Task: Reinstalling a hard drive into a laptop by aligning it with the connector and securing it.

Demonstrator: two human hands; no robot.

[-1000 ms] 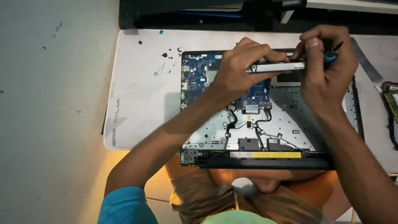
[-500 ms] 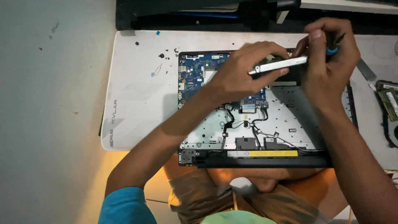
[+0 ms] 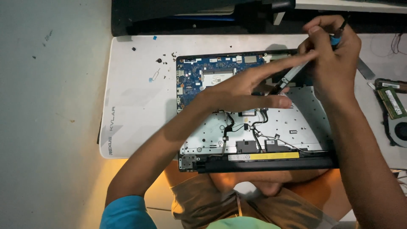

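Upper right of frame: right hand (image 3: 335, 59) gripped a blue-tipped screwdriver (image 3: 337, 37) over the open laptop (image 3: 254, 127). Left hand (image 3: 246, 91) lay flat, fingers spread, holding nothing, steadying a silver bracket (image 3: 292, 73). Step, prob.: unscrewing the bracket; next needs tip seated squarely.

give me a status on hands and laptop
Left hand flat, fingers spread over silver bracket. Right hand grips screwdriver. Laptop open, board exposed. Nothing blocking.
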